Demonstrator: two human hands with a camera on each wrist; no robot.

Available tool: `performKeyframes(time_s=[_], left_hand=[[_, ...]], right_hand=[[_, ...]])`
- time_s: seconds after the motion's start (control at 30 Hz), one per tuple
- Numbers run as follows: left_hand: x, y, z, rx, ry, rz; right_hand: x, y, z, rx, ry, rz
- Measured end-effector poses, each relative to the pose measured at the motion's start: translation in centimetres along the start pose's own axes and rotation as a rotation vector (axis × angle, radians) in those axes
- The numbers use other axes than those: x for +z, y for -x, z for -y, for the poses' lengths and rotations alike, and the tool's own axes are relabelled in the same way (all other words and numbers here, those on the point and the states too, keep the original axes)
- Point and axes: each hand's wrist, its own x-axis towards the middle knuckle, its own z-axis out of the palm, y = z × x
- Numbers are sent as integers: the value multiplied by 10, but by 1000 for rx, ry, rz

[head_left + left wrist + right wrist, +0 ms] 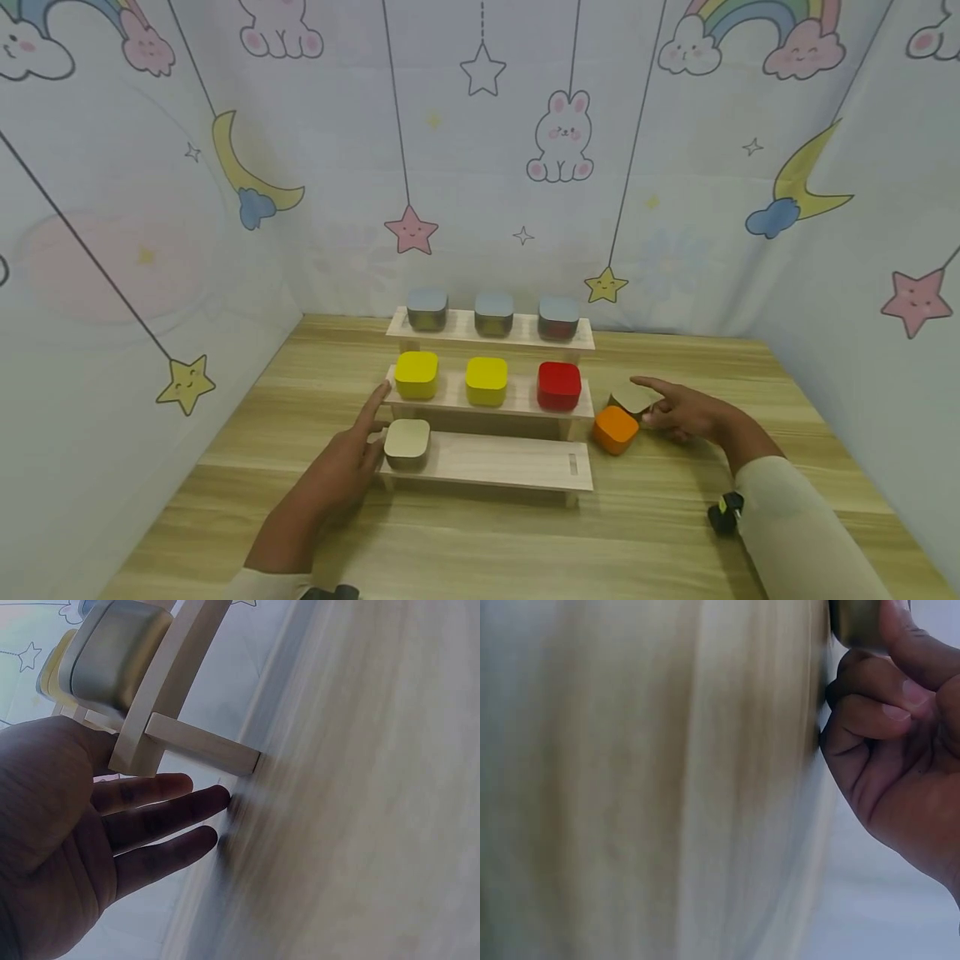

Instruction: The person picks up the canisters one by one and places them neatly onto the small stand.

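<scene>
A wooden three-step rack (502, 460) carries small square tins with coloured lids. My left hand (341, 467) is at the rack's left end, index finger straight against the middle step. In the left wrist view the other fingers of the left hand (67, 825) are extended below the board, near a rack leg. A cream-lidded tin (407, 443) sits at the left of the front step. To the right of the rack, my right hand (686, 410) pinches another cream-lidded tin (630, 398) between thumb and index finger. Its remaining fingers are curled. An orange-lidded tin (616, 430) stands right beside it.
Two yellow-lidded tins, left (417, 375) and middle (487, 382), and a red-lidded tin (558, 386) stand on the middle step. The back step holds three grey-blue-lidded tins, one at the right (558, 317). Printed cloth walls (480, 167) surround the wood-grain table (480, 550).
</scene>
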Motion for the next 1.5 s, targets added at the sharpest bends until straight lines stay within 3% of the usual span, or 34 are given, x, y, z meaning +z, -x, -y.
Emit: performKeyframes(time_s=[0.2,0.4,0.9,1.2,1.5], left_hand=[[-1,-1,-1,11,-5,-3],[-1,-1,-1,8,3,1],[-1,0,-1,-6,16,9],[-2,0,-1,-4,0,-6],[-1,0,0,-8,9,1]], right_hand=[[-2,-2,5,-3,59,38],[-2,-3,7,-6,45,59],[-1,-5,0,28,0,11],[-2,-3,1,28,-28,-89],[7,3,5,81,-34,-156]])
